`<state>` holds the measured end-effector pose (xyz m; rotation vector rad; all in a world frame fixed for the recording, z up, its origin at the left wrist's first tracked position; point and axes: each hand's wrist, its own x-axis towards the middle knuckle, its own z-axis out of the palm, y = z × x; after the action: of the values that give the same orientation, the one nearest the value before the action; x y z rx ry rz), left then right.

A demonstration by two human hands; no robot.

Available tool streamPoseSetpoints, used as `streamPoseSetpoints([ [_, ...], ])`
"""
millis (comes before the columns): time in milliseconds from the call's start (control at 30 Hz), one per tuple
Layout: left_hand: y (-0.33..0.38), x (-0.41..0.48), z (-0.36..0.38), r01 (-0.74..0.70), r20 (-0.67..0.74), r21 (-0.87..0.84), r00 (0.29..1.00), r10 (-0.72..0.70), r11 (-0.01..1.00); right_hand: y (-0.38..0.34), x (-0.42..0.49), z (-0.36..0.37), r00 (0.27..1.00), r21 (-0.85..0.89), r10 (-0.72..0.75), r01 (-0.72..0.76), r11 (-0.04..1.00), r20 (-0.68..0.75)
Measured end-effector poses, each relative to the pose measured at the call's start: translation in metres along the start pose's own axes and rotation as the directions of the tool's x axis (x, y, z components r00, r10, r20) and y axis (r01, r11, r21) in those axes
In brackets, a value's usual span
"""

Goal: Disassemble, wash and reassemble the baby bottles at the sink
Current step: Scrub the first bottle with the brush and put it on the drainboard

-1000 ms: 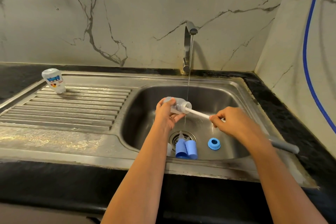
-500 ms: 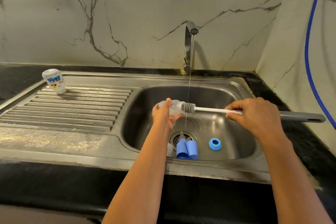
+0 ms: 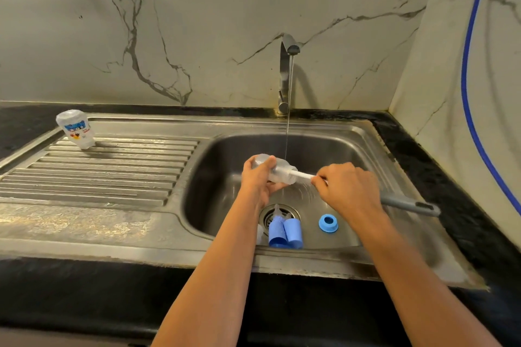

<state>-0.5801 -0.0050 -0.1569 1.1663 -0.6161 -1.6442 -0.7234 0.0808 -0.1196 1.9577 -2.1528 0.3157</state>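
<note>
Two hands meet over the sink [image 3: 214, 177] basin. The left hand [image 3: 258, 180] has its fingers and thumb curled round one clear bottle [image 3: 277, 170], which lies on its side with the mouth to the right. The right hand [image 3: 349, 189] is closed round the white shaft of one brush [image 3: 303, 175]. The brush head is inside the bottle, and the grey handle sticks out right, past the wrist and over the sink's right side. One thin stream [image 3: 287, 135] falls from the one tap [image 3: 286, 76] at the far rim and comes down at the bottle's neck. On the basin floor beneath the hands, two blue caps [image 3: 284, 234] lie touching side by side at the near edge of the drain [image 3: 291, 213]. One blue ring [image 3: 328, 223] sits apart to their right. One small clear piece [image 3: 277, 210] rests on the drain just beyond the caps, too faint to name. Far left, a second bottle [image 3: 76, 128] stands mouth down, tilted, at the far corner of the ribbed drainboard [image 3: 112, 166]. One blue hose [image 3: 468, 93] runs down the right wall.
</note>
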Motion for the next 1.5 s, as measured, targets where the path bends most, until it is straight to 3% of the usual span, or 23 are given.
streamPoseSetpoints([
  [100, 0.002, 0.003, -0.002, 0.014, 0.037, -0.08, 0.999, -0.012, 0.997, 0.003, 0.004, 0.009, 0.975, 0.278, 0.171, -0.205, 0.938, 0.144],
  [200, 0.001, 0.005, -0.003, -0.008, 0.049, -0.07, 0.999, 0.011, 0.998, 0.004, 0.005, 0.012, 0.925, 0.467, 0.189, -0.333, 0.819, 0.33],
  [333, 0.0, 0.004, -0.001, -0.047, 0.072, 0.016, 0.996, 0.046, 0.999, 0.001, 0.001, 0.009, 0.947, 0.385, 0.121, -0.234, 0.893, 0.296],
  [467, 0.001, 0.002, 0.002, -0.007, 0.07, 0.039, 0.998, 0.004, 0.999, 0.005, -0.001, 0.008, 0.961, 0.408, 0.168, -0.248, 0.879, 0.221],
  [600, 0.002, 0.0, 0.002, 0.052, 0.099, -0.056, 0.994, -0.047, 0.997, 0.006, 0.007, 0.012, 0.914, 0.423, 0.265, -0.381, 0.822, 0.308],
  [700, 0.002, 0.001, 0.0, 0.033, 0.094, -0.071, 0.995, -0.026, 0.997, 0.002, 0.008, 0.013, 0.908, 0.4, 0.216, -0.359, 0.843, 0.36],
  [833, 0.004, 0.0, -0.001, 0.029, 0.119, -0.052, 0.993, -0.023, 0.998, -0.001, -0.001, 0.01, 0.948, 0.394, 0.141, -0.25, 0.885, 0.284],
  [967, 0.004, -0.001, 0.002, 0.014, 0.12, -0.065, 0.993, -0.006, 0.998, 0.003, -0.003, 0.006, 0.955, 0.418, 0.221, -0.285, 0.862, 0.196],
  [1100, 0.004, -0.001, 0.001, -0.043, 0.119, -0.082, 0.992, 0.052, 0.996, -0.004, 0.0, 0.01, 0.92, 0.475, 0.249, -0.373, 0.797, 0.304],
  [1267, 0.007, 0.001, -0.003, -0.021, 0.089, -0.037, 0.996, 0.024, 0.999, -0.002, -0.003, 0.003, 0.863, 0.45, 0.13, -0.376, 0.81, 0.487],
  [1500, 0.008, 0.001, -0.005, 0.076, 0.069, -0.087, 0.995, -0.07, 0.993, 0.023, -0.003, -0.013, 0.971, 0.26, 0.091, -0.149, 0.954, 0.222],
])
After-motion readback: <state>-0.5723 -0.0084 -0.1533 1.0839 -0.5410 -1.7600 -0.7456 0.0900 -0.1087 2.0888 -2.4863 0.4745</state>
